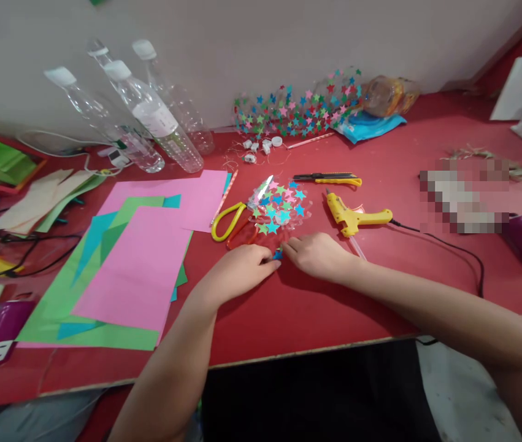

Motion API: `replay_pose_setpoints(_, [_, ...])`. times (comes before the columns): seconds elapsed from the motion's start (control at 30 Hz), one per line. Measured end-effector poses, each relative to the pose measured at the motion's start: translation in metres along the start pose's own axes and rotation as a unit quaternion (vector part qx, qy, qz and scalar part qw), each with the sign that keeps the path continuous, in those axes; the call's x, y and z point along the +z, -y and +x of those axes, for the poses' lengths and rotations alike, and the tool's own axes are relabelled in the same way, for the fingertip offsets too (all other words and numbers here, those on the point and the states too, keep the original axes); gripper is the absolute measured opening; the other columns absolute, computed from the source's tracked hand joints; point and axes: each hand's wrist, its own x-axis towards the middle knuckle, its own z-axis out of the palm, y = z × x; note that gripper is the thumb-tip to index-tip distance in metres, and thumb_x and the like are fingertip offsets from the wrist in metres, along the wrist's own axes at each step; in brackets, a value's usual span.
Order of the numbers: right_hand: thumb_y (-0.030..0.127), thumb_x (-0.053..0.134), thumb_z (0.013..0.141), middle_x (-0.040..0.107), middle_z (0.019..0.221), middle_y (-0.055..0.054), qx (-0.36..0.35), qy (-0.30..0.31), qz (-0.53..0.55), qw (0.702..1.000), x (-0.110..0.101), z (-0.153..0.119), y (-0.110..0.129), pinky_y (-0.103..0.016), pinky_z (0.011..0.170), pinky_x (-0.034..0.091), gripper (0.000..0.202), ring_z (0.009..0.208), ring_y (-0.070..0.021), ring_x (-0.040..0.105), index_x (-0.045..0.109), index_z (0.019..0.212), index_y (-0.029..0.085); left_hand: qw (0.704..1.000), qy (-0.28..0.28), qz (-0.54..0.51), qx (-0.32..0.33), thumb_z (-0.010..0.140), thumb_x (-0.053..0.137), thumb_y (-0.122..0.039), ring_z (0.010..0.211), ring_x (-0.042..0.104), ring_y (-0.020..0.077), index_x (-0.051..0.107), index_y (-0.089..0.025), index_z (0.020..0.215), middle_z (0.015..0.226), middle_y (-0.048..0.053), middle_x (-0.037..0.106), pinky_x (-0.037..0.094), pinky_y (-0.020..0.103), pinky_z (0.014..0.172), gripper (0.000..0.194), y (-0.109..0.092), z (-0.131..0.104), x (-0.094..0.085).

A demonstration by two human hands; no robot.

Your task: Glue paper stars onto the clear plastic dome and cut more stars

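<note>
Low over the red table, my left hand point(249, 265) pinches a small blue paper star point(278, 253) between thumb and forefinger. My right hand point(316, 253) meets it from the other side, fingers curled together with the tips at the star; whatever they grip is hidden. Just beyond both hands lies a transparent plastic piece covered in coloured stars point(281, 205). Yellow-handled scissors point(229, 222) rest against its left side, blades partly over it. To the right are a yellow glue gun point(357, 215) with a glue stick in it and a yellow-and-black utility knife point(329, 178).
Pink, green and blue paper sheets point(136, 264) are stacked left. Several plastic bottles point(154, 113) stand against the wall. A star-covered transparent bottle point(297, 110) lies at the back beside a blue packet point(373, 127). Cords and purple power strips point(5, 331) sit at the sides.
</note>
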Motion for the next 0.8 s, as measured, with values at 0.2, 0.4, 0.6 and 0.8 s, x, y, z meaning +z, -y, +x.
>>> replay_pose_setpoints(0.2, [0.008,0.038,0.095,0.067,0.085,-0.012,-0.004,-0.013,-0.006,1.0,0.001,-0.003,-0.002,-0.03,0.052,0.021,0.024,0.067,-0.0179,0.059,0.062,0.096,0.011,1.0,-0.024,0.011,0.012,0.088,0.048,-0.039,0.062,0.057,0.0187,0.055,-0.019,0.066,0.069,0.006,0.065,0.027,0.029,0.055,0.031,0.0,0.008,0.011])
replay_pose_setpoints(0.4, [0.016,0.053,0.085,0.063,0.068,-0.001,0.119,-0.135,0.298,0.937,-0.001,-0.022,-0.017,-0.024,0.056,0.032,0.013,0.061,-0.0118,0.053,0.067,0.084,0.015,0.993,-0.04,-0.104,0.034,0.089,0.051,-0.037,0.059,0.06,0.0164,0.059,-0.019,0.071,0.063,0.001,0.063,0.035,0.027,0.056,0.026,-0.011,0.008,0.018])
replay_pose_setpoints(0.6, [0.027,0.057,0.082,0.053,0.061,0.004,0.127,-0.134,0.564,0.805,-0.003,-0.034,-0.024,-0.021,0.052,0.036,0.013,0.055,-0.0087,0.046,0.063,0.08,0.017,0.95,-0.054,-0.304,0.039,0.089,0.054,-0.034,0.043,0.049,0.0092,0.06,-0.019,0.079,0.055,-0.006,0.053,0.036,0.022,0.047,0.019,-0.022,0.011,0.029])
replay_pose_setpoints(0.8, [0.018,0.051,0.089,0.06,0.069,0.0,0.046,-0.289,0.315,0.903,0.005,-0.042,-0.024,-0.022,0.055,0.037,0.014,0.058,-0.0098,0.051,0.064,0.085,0.014,0.925,-0.075,-0.37,0.038,0.088,0.058,-0.035,0.04,0.044,0.0058,0.056,-0.018,0.069,0.051,-0.007,0.05,0.032,0.018,0.041,0.025,-0.031,0.01,0.034])
